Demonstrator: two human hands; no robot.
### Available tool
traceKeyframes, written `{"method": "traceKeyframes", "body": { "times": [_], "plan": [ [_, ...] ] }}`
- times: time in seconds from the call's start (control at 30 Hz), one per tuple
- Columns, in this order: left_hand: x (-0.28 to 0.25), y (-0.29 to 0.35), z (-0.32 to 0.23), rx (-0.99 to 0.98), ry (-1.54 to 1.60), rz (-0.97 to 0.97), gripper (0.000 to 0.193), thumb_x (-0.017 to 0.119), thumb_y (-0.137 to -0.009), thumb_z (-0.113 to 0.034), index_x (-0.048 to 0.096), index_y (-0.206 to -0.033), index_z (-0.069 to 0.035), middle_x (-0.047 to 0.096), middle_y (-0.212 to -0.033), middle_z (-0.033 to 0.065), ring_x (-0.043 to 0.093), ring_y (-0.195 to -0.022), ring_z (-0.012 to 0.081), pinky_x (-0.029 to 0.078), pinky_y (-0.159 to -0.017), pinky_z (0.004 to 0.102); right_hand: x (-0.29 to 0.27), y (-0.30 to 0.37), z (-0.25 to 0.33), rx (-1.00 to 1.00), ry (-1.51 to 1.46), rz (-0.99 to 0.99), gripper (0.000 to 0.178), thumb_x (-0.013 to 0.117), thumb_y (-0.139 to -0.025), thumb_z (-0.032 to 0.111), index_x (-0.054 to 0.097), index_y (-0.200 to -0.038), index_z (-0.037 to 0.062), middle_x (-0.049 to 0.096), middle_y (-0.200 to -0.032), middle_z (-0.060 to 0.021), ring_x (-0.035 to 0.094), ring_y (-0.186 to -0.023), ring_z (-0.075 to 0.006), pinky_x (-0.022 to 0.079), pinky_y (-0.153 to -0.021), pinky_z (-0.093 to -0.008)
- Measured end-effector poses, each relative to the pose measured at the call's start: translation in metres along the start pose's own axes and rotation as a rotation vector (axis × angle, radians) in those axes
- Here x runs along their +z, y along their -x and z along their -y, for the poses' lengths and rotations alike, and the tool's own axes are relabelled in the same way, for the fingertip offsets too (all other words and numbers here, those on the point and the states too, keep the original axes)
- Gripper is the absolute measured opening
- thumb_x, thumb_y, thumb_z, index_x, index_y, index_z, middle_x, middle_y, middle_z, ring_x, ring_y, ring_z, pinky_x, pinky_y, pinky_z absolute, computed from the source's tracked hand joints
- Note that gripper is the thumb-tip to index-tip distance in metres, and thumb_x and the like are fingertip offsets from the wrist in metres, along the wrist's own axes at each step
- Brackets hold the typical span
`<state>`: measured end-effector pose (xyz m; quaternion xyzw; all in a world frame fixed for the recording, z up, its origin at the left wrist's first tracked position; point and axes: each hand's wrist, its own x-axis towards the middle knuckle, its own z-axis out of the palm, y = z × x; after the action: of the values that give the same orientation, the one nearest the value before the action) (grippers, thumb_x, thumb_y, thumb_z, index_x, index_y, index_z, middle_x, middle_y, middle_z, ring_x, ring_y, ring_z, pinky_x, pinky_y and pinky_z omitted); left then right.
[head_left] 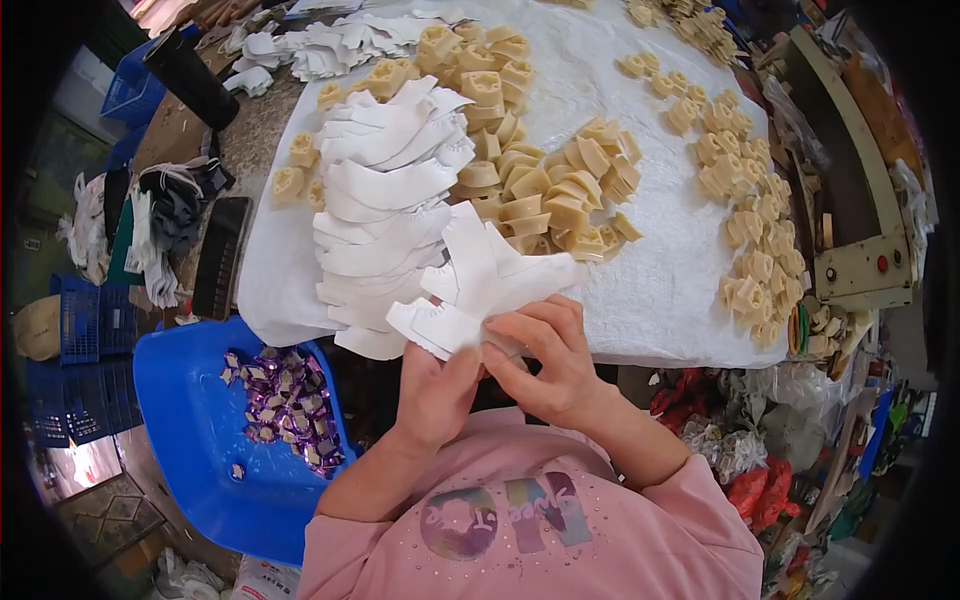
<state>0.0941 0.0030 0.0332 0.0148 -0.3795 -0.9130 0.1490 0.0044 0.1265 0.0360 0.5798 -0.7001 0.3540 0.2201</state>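
Close to my body, at the table's near edge, both hands hold a small fan of white cut pieces (480, 272), thin and flexible like leather, with small marks along some edges. My left hand (438, 385) grips the lower left ends, thumb on top. My right hand (545, 355) pinches the lower right side, its fingers curled. Just beyond lies a long overlapping stack of similar white pieces (385, 200). Beside that stack, on the right, is a heap of beige curved moulded pieces (530, 190). What the lower fingers touch is hidden.
A white sheet (660, 300) covers the table. More beige pieces (755, 230) line its right side. Below left, a blue basin (190, 480) holds purple shiny pieces (290, 405). A black cylinder (190, 78) stands back left; a pale machine frame (850, 150) borders the right.
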Motion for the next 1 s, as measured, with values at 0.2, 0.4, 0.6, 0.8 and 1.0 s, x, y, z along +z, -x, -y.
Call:
{"method": "traceKeyframes", "body": {
  "times": [0.2,0.4,0.6,0.8,1.0],
  "plan": [
    [0.002,-0.014,-0.008,-0.144,0.018,-0.379,0.04,0.041,-0.098,-0.02,0.034,-0.136,-0.007,0.051,-0.126,0.0088,0.053,-0.113,0.0227,0.047,-0.092,0.0381,-0.021,-0.002,-0.001,0.208,-0.179,0.063,0.032,0.073,-0.067,0.02,0.062,-0.095,0.0069,0.056,-0.105,-0.0094,0.051,-0.091,-0.0272,0.039,-0.078,-0.041],
    [0.0,-0.013,-0.002,-0.223,-0.047,-0.224,0.045,0.036,-0.1,-0.03,0.032,-0.138,-0.007,0.046,-0.132,0.0082,0.049,-0.119,0.022,0.043,-0.097,0.0397,-0.02,-0.009,-0.014,0.227,-0.154,-0.09,0.032,0.073,-0.068,0.015,0.06,-0.095,0.0041,0.057,-0.089,-0.0093,0.052,-0.078,-0.0284,0.04,-0.069,-0.0388],
    [0.002,-0.012,0.007,-0.131,0.003,0.102,0.06,0.024,-0.099,-0.049,0.025,-0.141,-0.007,0.039,-0.139,0.0091,0.04,-0.127,0.0239,0.031,-0.106,0.0404,-0.008,-0.024,-0.002,0.277,-0.19,-0.046,0.033,0.072,-0.065,0.011,0.06,-0.096,0.0048,0.055,-0.087,-0.0091,0.052,-0.077,-0.0259,0.04,-0.064,-0.0362],
    [-0.004,-0.013,0.005,-0.187,-0.093,0.195,0.067,0.024,-0.096,-0.054,0.019,-0.144,-0.007,0.034,-0.142,0.0089,0.035,-0.13,0.024,0.03,-0.107,0.0411,-0.005,-0.022,0.0,0.393,-0.299,-0.061,0.035,0.068,-0.063,0.0,0.061,-0.097,0.0047,0.052,-0.083,-0.0091,0.05,-0.075,-0.027,0.04,-0.063,-0.0345],
    [-0.002,-0.017,0.002,-0.199,-0.097,0.085,0.062,0.026,-0.097,-0.054,0.03,-0.139,-0.008,0.048,-0.117,0.0041,0.047,-0.099,0.0123,0.04,-0.078,0.0295,-0.009,-0.027,-0.003,0.434,-0.406,-0.023,0.032,0.064,-0.06,-0.006,0.062,-0.091,0.0046,0.051,-0.08,-0.0079,0.049,-0.074,-0.0266,0.038,-0.063,-0.0352]
  ]
}}
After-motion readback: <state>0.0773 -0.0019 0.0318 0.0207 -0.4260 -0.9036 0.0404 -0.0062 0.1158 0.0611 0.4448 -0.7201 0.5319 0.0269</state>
